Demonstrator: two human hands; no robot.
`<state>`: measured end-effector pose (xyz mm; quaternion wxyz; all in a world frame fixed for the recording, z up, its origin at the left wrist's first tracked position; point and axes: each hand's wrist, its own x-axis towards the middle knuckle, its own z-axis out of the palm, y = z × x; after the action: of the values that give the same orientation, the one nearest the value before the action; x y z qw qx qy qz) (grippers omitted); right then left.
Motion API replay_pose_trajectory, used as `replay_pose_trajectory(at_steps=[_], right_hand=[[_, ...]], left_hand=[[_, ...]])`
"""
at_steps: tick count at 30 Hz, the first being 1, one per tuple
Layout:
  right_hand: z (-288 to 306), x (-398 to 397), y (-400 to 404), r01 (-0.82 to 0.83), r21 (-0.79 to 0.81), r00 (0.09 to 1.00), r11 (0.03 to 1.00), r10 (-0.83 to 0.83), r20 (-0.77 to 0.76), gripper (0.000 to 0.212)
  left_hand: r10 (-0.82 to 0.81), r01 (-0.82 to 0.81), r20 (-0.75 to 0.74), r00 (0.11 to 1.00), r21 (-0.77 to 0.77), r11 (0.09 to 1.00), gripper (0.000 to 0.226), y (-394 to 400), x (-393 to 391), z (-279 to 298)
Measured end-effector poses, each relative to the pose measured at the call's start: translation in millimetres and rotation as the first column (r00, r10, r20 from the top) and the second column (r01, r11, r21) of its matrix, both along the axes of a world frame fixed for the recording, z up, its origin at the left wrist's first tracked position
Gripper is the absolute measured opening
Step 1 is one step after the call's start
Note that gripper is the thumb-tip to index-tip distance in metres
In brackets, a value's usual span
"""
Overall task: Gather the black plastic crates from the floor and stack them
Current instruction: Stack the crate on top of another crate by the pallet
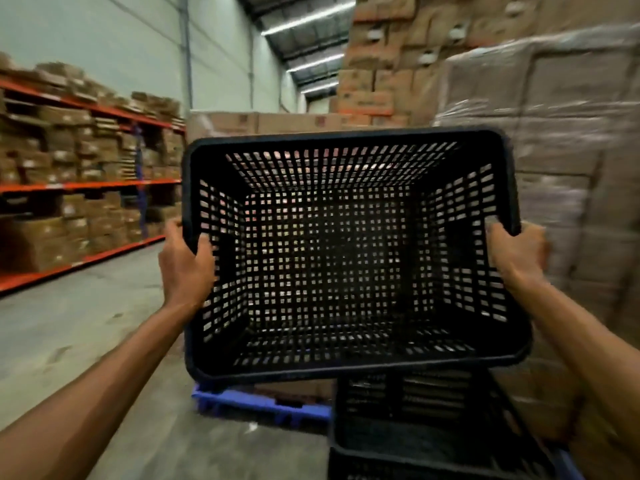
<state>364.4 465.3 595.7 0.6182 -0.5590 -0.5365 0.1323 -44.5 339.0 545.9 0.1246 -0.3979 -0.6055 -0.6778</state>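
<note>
Lowest, nearest: black crates (429, 427) stacked at bottom right, on floor by wrapped boxes. Above them, crate (349, 254) held in air, open side tipped toward camera, empty. Left hand (185, 263) clamped on left rim, thumb inside; right hand (516, 251) clamped on right rim. Behind: blue pallet (259, 405) on floor (79, 327). Farther: cardboard boxes (571, 161) right, orange racks (86, 185) left, blurred.
</note>
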Motion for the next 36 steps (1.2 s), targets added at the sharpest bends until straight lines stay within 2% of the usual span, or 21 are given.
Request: replay_pose_trajectory(at_steps=[2,6,11,15,17,21,24,26,28,30,34,36], right_hand=[[-0.8,50.9,16.1,0.043,0.005,0.999,0.999,-0.043,-0.032,0.032],[-2.5,136.6,45.8,0.071,-0.053,0.997,0.996,-0.071,-0.004,0.032],[-15.9,209.9,74.9,0.088,-0.229,0.988,0.969,-0.057,0.141,0.030],[-48.9,228.8,94.7,0.155,-0.361,0.967,0.920,-0.067,0.247,0.025],[-70.0,232.5,108.5,0.154,-0.434,0.963,0.888,-0.036,0.268,0.032],[-98.0,232.3,135.8,0.218,-0.548,0.928,0.807,0.004,0.374,0.033],[-115.0,231.7,157.4,0.246,-0.597,0.910,0.763,0.030,0.413,0.036],[-123.0,230.0,171.2,0.241,-0.643,0.892,0.727,0.094,0.441,0.034],[-129.5,227.0,184.6,0.194,-0.712,0.874,0.675,0.212,0.438,0.032],[-135.9,226.4,193.8,0.136,-0.757,0.867,0.639,0.293,0.402,0.030],[-146.3,225.9,202.1,0.073,-0.751,0.846,0.656,0.358,0.395,0.008],[-154.3,229.3,204.3,0.033,-0.746,0.852,0.665,0.371,0.368,0.009]], left_hand=[[-0.059,0.059,-0.027,0.998,0.001,0.998,0.023,36.9,43.5,1.9],[-0.163,0.162,-0.024,0.986,-0.028,0.986,0.034,101.9,118.5,0.0],[-0.211,0.194,-0.046,0.977,-0.240,0.951,0.036,164.5,167.7,-9.6],[-0.255,0.239,0.010,0.967,-0.381,0.893,0.036,189.9,180.5,-33.5],[-0.277,0.269,0.051,0.960,-0.452,0.850,0.042,198.5,182.2,-48.7],[-0.239,0.258,0.110,0.965,-0.575,0.776,0.057,213.8,181.0,-66.0],[-0.176,0.203,0.109,0.978,-0.680,0.705,0.057,231.5,177.7,-77.3],[-0.179,0.262,0.192,0.965,-0.733,0.628,0.071,243.2,176.1,-86.0],[-0.237,0.312,0.215,0.947,-0.788,0.530,0.058,249.1,172.0,-94.1],[-0.274,0.292,0.177,0.945,-0.834,0.469,0.048,249.0,167.1,-106.6],[-0.334,0.280,0.126,0.934,-0.840,0.466,0.030,246.8,168.0,-128.1],[-0.347,0.291,0.131,0.929,-0.837,0.464,0.030,250.6,167.8,-130.9]])
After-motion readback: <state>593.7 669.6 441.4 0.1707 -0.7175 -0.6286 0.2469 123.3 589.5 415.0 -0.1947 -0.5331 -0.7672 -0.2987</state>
